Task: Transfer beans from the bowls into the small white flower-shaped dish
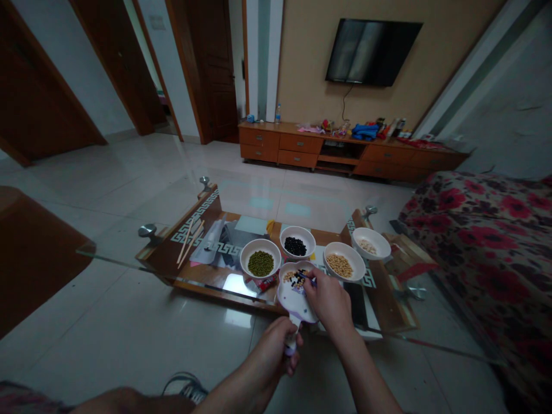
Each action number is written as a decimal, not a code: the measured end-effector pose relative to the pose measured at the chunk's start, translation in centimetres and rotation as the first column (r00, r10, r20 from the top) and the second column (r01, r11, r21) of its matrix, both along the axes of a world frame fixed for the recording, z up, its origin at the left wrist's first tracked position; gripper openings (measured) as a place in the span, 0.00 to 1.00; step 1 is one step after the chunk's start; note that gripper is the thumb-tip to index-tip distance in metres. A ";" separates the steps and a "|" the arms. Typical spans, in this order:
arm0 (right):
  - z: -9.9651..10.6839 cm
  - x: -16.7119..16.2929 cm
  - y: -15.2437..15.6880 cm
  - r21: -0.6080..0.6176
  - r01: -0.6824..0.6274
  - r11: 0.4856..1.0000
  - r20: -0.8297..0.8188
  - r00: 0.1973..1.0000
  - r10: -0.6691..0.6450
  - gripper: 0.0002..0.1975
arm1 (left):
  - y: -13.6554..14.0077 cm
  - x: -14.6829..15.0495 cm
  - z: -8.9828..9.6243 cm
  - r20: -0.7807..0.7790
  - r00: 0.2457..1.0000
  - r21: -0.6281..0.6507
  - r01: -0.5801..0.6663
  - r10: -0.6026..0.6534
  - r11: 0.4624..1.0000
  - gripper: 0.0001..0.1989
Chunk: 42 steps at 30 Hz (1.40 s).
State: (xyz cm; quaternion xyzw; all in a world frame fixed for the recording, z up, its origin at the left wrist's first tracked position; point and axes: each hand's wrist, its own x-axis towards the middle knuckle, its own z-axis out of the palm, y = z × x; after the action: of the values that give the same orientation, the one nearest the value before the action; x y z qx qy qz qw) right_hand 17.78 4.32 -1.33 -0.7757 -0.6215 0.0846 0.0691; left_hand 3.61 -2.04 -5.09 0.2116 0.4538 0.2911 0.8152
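Holding white pan [296,302] by its handle [295,322], left hand [276,344] closed, right hand [330,296] pinching small dark tool [311,281] at pan's mixed beans [293,278], pan at worktop's [297,208] near edge, beside black-bean bowl [311,239].

behind the dish [295,305] of beans [288,278], on the glass table [207,282], four bowls [245,254]; to the left of these, chopsticks [184,244].
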 end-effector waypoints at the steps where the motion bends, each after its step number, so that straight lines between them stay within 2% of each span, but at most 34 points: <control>1: 0.0 0.0 0.0 -0.002 -0.001 1.000 0.002 1.000 0.001 0.12 | 0.0 0.0 0.1 -0.001 1.000 -0.002 0.003 -0.003 1.000 0.11; 12: 1.2 0.3 -0.4 -0.012 0.009 1.000 -0.044 0.999 -0.010 0.11 | -0.1 -0.1 0.3 -0.006 1.000 0.005 0.002 -0.002 1.000 0.11; 21: 1.3 0.9 -0.4 -0.012 0.076 0.997 -0.014 0.997 -0.076 0.12 | -0.1 -0.1 0.4 0.000 1.000 0.003 -0.002 0.002 1.000 0.11; 28: 0.9 0.8 -0.3 -0.035 0.014 0.999 -0.024 1.000 -0.015 0.11 | 0.0 -0.1 0.8 0.014 1.000 -0.003 -0.001 0.001 1.000 0.12; 42: 0.8 0.6 -0.2 -0.054 0.002 0.999 -0.018 1.000 -0.003 0.11 | 0.0 0.0 0.6 0.024 1.000 0.003 -0.010 0.010 1.000 0.13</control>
State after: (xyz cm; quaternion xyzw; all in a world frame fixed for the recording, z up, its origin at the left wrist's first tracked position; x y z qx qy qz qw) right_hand 18.41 4.11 -0.52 -0.7772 -0.6175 0.1081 0.0537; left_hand 3.58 -2.02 -4.45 0.2073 0.4444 0.2984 0.8188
